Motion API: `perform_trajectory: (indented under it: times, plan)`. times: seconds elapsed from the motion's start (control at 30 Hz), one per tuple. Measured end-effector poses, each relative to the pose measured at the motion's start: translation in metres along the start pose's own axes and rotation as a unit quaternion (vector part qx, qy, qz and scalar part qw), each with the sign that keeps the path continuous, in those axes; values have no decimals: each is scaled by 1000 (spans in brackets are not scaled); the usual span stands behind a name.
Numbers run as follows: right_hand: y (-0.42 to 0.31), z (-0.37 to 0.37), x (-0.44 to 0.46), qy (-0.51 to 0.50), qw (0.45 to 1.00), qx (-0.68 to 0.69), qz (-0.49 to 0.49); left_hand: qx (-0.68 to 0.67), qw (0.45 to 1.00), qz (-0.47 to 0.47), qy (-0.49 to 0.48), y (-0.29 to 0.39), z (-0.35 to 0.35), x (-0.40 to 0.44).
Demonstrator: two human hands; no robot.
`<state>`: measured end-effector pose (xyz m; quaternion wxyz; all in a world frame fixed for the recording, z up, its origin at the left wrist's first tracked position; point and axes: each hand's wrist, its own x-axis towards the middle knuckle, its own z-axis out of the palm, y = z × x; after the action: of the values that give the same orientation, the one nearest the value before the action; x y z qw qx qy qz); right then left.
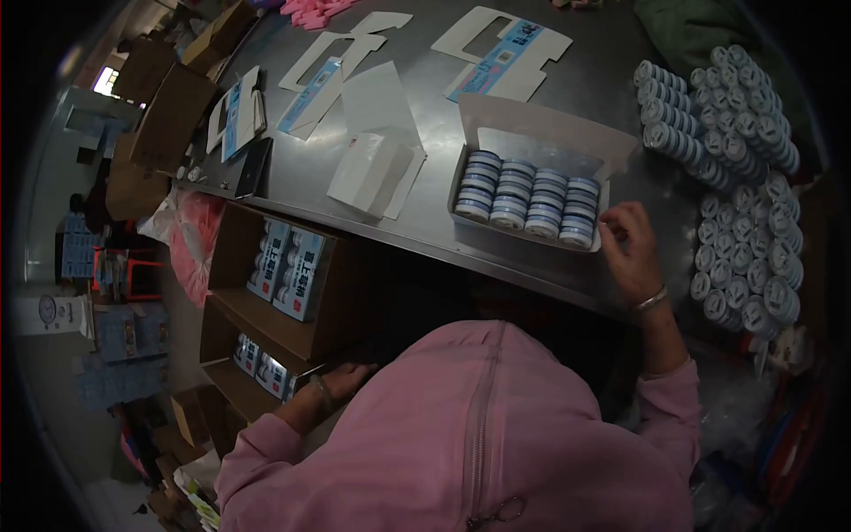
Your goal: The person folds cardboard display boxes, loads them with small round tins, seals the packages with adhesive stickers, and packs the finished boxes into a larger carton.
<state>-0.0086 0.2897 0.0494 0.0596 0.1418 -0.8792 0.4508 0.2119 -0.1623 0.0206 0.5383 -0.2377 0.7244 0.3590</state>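
Observation:
An open white box [532,238] sits near the table's front edge with its lid raised at the back. Rows of small round containers [526,199], whitish with blue bands, stand stacked inside it. At the box's right end is my right hand [631,248], its fingers loosely curled and apart, with the fingertips close to the box corner; whether they touch it is unclear. My left hand [344,383] rests low by my side, beside a cardboard carton [266,310]. Its fingers are partly hidden in shadow.
Many more round containers [745,248] are massed at the table's right side. Flat printed box blanks [505,58] and a folded white box [377,168] lie on the metal table [443,204]. Blue printed boxes [297,270] stand in the carton; a pink bag [195,235] is behind it.

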Motion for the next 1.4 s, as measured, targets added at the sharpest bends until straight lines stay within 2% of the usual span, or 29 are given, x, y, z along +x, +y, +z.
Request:
perform_trajectory:
  times: [0.07, 0.1, 0.17, 0.2, 0.27, 0.3, 0.37, 0.43, 0.5, 0.57, 0.6, 0.73, 0.77, 0.87, 0.93, 1.07, 1.13, 1.27, 1.33, 1.4]
  plan:
    - [1, -2, 0, -2, 1000, -4, 4, -41, 999, 6, -23, -22, -2, 9]
    - [2, -2, -1, -6, 1000, -6, 8, -39, 999, 6, -25, -11, -2, 6]
    - [6, -1, -1, 2, 1000, -8, 8, -30, 991, -133, -9, 25, -6, 3]
    - [10, -3, -1, 9, 1000, -11, 6, -22, 992, -125, -10, 26, -11, 12]
    - [17, -5, -2, 18, 1000, -15, 19, 99, 995, -9, -12, 15, -17, 30]
    - [22, -4, -4, 21, 999, -11, 29, 102, 995, -8, -18, 23, -23, 30]
    - [33, -2, -5, 43, 997, 13, 63, 253, 961, 109, -3, 64, -49, 24]
    - [46, 6, 1, 62, 993, 41, 89, 65, 952, 284, 90, 111, -61, 15]
    - [61, 19, 8, 62, 979, 172, 94, -44, 853, 469, 227, 164, -64, 15]
    - [69, 36, 13, 61, 975, 194, 93, -81, 713, 566, 407, 213, -61, 43]
    - [69, 41, 15, 62, 970, 215, 94, -82, 711, 567, 408, 230, -60, 57]
    - [61, 43, 21, 60, 983, 159, 71, -303, 774, 538, 141, 274, -55, 99]
    - [59, 44, 19, 60, 986, 142, 67, -303, 775, 536, 140, 276, -51, 102]
    - [54, 48, 12, 56, 993, 91, 54, -257, 785, 543, 153, 281, -39, 91]
    - [50, 50, 8, 52, 996, 57, 42, -142, 774, 567, 243, 280, -34, 97]
    - [42, 51, 5, 42, 999, -11, 17, -85, 774, 555, 293, 282, -29, 99]
    - [40, 49, 3, 38, 999, -29, 13, -21, 744, 572, 344, 284, -27, 100]
    - [36, 44, 7, 1, 990, -138, 0, 28, 734, 565, 377, 282, -26, 105]
    - [31, 43, 8, -6, 986, -166, 5, 178, 714, 499, 457, 282, -23, 100]
    - [25, 42, 9, -23, 962, -271, 12, 212, 699, 487, 479, 285, -19, 98]
